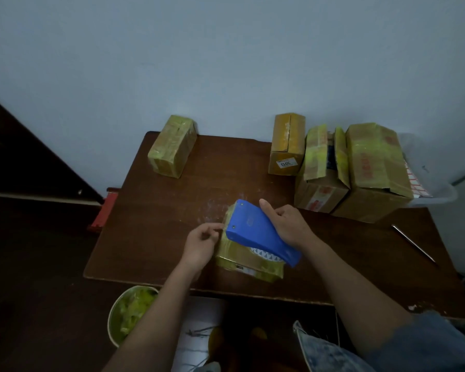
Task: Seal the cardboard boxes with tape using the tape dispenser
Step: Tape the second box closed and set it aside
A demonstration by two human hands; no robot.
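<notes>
Dark wooden table: right hand clenches the rigid blue tape dispenser mid-body while left hand pinches the light, tape-slick cardboard box at its edge.

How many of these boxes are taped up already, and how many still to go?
The box at the far left looks fully wrapped in tape. The right hand holds the blue tape dispenser on the box near the table's front edge, while the left hand pinches at its side. Among the right-hand boxes, one still gapes open; the others are hard to judge.
</notes>
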